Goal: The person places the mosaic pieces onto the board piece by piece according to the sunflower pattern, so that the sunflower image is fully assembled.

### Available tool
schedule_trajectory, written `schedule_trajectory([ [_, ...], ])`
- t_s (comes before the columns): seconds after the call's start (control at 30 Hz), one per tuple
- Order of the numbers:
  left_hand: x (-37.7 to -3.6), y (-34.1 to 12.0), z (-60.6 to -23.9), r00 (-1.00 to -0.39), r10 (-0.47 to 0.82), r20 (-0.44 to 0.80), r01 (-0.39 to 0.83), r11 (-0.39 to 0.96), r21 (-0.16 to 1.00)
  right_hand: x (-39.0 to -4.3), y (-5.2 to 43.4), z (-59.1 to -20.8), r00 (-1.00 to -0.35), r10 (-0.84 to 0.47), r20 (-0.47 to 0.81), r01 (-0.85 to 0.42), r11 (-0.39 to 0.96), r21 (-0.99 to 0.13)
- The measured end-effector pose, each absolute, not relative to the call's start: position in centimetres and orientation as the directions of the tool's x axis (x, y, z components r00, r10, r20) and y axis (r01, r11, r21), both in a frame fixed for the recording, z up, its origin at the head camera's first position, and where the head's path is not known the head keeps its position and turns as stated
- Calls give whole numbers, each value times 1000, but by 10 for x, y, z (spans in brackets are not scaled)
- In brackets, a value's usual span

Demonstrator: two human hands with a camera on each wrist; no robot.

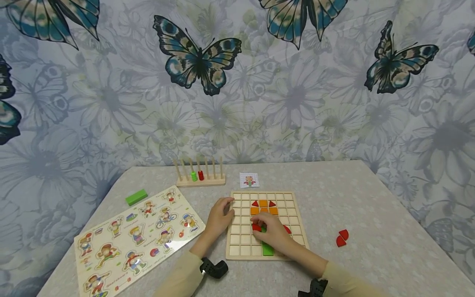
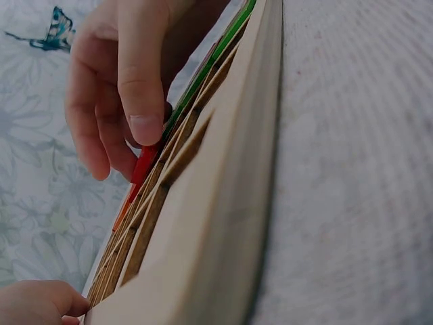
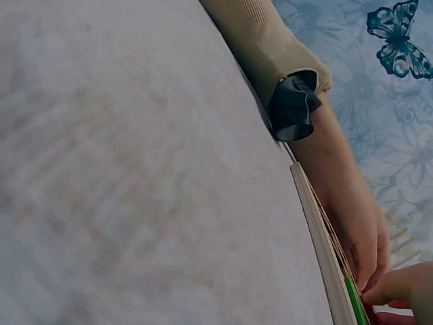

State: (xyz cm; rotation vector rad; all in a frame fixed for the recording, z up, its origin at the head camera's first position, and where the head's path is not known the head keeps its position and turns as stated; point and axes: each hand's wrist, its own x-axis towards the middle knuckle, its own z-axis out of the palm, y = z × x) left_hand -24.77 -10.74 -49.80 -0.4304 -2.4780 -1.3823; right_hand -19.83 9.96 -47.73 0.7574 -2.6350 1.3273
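A wooden grid board (image 1: 241, 241) lies in the middle of the table. It holds orange squares (image 1: 263, 207), small red pieces and a green bar (image 1: 268, 249). My right hand (image 1: 261, 228) reaches over the board, its curled fingertips pinching a red piece (image 1: 255, 227) beside a green piece (image 1: 264, 229). In the left wrist view the right hand's fingers (image 2: 139, 88) close on the red piece (image 2: 142, 168) just above the board (image 2: 223, 203). My left hand (image 1: 224, 214) rests with relaxed fingers on the board's left edge; in the right wrist view the left hand (image 3: 358, 230) lies along the board's rim (image 3: 318, 237).
Two loose red pieces (image 1: 342, 238) lie on the table to the right of the board. A pattern card (image 1: 249, 180) and a wooden peg rack (image 1: 200, 175) with a green and a red bead stand behind it. To the left lie a green block (image 1: 136, 197) and a picture puzzle board (image 1: 137, 239).
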Motion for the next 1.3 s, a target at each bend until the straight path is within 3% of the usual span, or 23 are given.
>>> schedule_trajectory([
  [0.6, -248, -108, -499, -929, 114, 352, 357, 519, 776, -198, 99, -480, -842, -428, 329, -522, 488, -700],
  [0.77, -248, -107, -497, -926, 126, 356, 368, 516, 774, -193, 107, -475, -861, -414, 294, -483, 488, -727],
  [1.03, -247, -105, -495, -930, 118, 349, 359, 503, 786, -185, 151, -466, -864, -326, 384, -503, 511, -698],
  [1.3, -248, -105, -498, -928, 117, 353, 360, 521, 774, -180, 214, -471, -853, -216, 475, -495, 620, -608],
])
